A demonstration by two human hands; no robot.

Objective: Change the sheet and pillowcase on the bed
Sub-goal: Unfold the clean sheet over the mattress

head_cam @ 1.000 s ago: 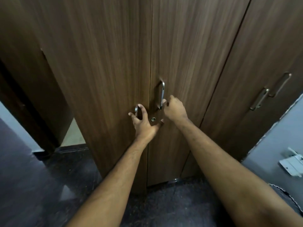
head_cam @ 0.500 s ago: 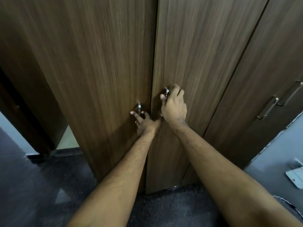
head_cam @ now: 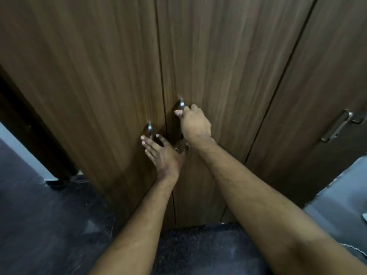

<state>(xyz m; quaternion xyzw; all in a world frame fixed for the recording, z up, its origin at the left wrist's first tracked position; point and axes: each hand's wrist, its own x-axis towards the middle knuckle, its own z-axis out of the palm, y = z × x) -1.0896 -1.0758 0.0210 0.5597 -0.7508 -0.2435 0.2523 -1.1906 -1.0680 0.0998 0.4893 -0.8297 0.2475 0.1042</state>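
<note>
Right hand: right hand (head_cam: 195,124) has its fingers curled around the top part of the right handle (head_cam: 181,105). It holds that shiny metal bar tight.
Left hand: left hand (head_cam: 161,153) is flat and wide, with straight fingers spread out. It lies against the wood just under the left handle (head_cam: 150,129). The fingertips (head_cam: 143,138) are right beside the bottom of that bar. It holds nothing.
Arms: both bare arms reach up from the bottom of the view. The hands are close together, one on each side of the gap between the doors.
Left door: left door (head_cam: 89,82) is brown wood with long lines in it. It looks closed.
Right door: right door (head_cam: 224,66) is the same brown wood. It meets the left one at a thin dark line.
Other doors: more brown wardrobe doors stand to the right, with a metal side handle (head_cam: 335,126) on them, well apart from the hands.
Floor: floor (head_cam: 39,225) is dark and a bit shiny.
Bed: grey bed edge (head_cam: 341,197) shows at the far right, low down. It is grey. No pillowcase can be seen.
</note>
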